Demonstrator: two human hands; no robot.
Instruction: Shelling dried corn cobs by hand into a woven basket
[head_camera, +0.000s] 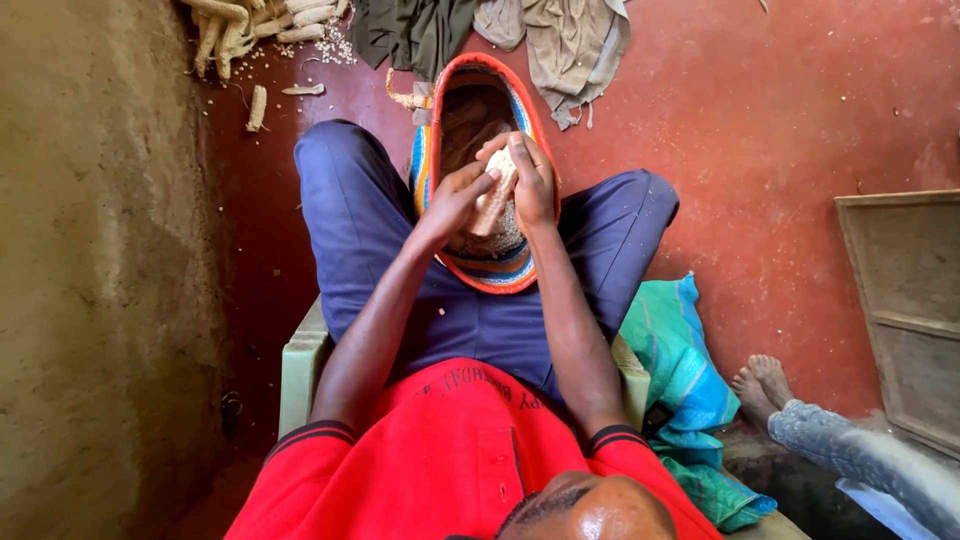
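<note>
The left hand (455, 200) wraps the lower side of a maize cob (495, 195), thumb pressing across its rows; the right hand (532, 180) clasps the upper end. The cob sits over the open mouth of a striped woven basket (500, 280) held between the knees, near its far rim. Its long axis runs from lower left up to the right, tip pointing away from the person. Done well, I judge, the thumb pushes row by row while the cob stays low over the basket so kernels drop inside.
</note>
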